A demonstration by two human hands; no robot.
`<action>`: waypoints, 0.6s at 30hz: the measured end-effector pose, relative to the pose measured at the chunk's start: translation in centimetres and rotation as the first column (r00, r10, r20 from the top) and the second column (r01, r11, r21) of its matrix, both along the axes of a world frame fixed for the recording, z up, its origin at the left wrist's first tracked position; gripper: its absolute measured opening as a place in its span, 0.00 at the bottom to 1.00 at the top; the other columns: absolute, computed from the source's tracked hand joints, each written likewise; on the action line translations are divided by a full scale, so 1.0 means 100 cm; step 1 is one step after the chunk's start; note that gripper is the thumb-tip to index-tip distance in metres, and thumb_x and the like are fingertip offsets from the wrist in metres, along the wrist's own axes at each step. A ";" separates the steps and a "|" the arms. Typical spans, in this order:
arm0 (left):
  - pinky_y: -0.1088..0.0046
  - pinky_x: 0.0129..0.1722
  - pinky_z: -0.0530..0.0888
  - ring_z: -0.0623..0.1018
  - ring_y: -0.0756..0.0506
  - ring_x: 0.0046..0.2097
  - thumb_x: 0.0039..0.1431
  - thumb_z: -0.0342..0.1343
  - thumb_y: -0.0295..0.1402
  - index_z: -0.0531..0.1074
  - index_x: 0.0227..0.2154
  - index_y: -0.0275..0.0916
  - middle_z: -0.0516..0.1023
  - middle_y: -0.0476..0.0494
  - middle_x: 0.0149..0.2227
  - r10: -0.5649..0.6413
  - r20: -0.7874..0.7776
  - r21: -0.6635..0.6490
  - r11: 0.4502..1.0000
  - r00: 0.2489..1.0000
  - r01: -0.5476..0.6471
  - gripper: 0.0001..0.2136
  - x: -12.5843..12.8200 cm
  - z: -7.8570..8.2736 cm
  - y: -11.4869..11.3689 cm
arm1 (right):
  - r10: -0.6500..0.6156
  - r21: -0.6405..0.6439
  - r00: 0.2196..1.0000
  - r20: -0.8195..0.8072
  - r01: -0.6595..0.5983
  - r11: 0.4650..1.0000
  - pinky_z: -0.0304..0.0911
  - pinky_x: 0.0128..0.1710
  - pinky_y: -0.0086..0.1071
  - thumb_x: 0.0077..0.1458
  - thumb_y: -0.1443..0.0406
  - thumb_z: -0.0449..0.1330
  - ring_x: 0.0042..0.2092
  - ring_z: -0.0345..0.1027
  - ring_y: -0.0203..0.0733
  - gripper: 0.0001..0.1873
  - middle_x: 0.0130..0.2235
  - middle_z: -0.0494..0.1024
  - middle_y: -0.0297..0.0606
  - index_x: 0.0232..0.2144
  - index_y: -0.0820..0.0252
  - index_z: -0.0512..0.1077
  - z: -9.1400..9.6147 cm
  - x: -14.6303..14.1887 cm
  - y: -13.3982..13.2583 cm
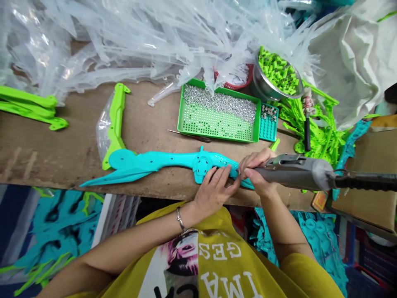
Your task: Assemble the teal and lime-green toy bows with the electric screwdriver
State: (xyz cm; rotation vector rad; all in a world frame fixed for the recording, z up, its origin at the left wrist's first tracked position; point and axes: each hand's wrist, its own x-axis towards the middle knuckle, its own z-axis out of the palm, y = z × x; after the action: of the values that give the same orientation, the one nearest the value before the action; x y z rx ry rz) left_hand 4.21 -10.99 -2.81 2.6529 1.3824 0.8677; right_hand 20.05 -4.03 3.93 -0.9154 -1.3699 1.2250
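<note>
Gripping a grey power screwdriver (297, 171), right hand (257, 171); left hand (214, 188) open, pressing turquoise part (155, 162).

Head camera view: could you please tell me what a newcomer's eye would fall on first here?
Probably the long turquoise plastic toy part lying along the brown workbench's front edge, pressed down by the left hand while the right hand holds a grey powered screwdriver against it. Behind sits a green perforated tray of silver screws.
</note>
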 end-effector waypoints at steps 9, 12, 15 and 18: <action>0.56 0.60 0.70 0.76 0.39 0.57 0.65 0.57 0.29 0.71 0.60 0.46 0.77 0.33 0.58 0.020 -0.010 0.031 0.999 1.000 -0.019 0.21 0.002 0.001 0.001 | -0.010 0.167 0.996 -0.090 0.025 0.986 0.66 0.22 0.33 0.53 0.61 0.69 0.19 0.65 0.37 0.12 0.19 0.70 0.24 0.40 0.52 0.73 0.023 -0.002 0.052; 0.55 0.61 0.69 0.75 0.39 0.58 0.64 0.58 0.28 0.71 0.60 0.46 0.77 0.33 0.58 0.021 -0.019 0.043 0.999 1.000 -0.020 0.22 0.002 0.001 0.000 | -0.199 0.241 0.963 -0.182 0.240 0.940 0.64 0.22 0.33 0.50 0.59 0.70 0.18 0.64 0.36 0.13 0.19 0.69 0.23 0.37 0.51 0.71 0.020 -0.012 0.077; 0.55 0.61 0.69 0.75 0.39 0.58 0.64 0.59 0.28 0.70 0.61 0.46 0.77 0.34 0.58 0.017 -0.020 0.040 0.999 1.000 -0.016 0.22 0.001 0.000 0.000 | -0.256 0.176 0.951 -0.174 0.286 0.942 0.64 0.23 0.34 0.50 0.58 0.71 0.19 0.64 0.36 0.15 0.19 0.69 0.24 0.36 0.52 0.71 0.007 -0.018 0.090; 0.55 0.62 0.68 0.75 0.39 0.59 0.64 0.59 0.28 0.70 0.61 0.46 0.76 0.34 0.59 0.019 -0.015 0.037 0.999 1.000 -0.019 0.23 0.001 -0.001 0.000 | -0.291 0.113 0.951 -0.100 0.302 0.947 0.65 0.23 0.35 0.50 0.56 0.71 0.19 0.64 0.37 0.16 0.19 0.69 0.24 0.36 0.52 0.70 -0.003 -0.019 0.091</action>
State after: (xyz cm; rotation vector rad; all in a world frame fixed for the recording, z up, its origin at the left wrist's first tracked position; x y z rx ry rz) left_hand 4.31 -11.02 -2.94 2.6837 1.4108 0.8855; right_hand 18.16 5.11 3.67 -0.9325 -1.1806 0.9248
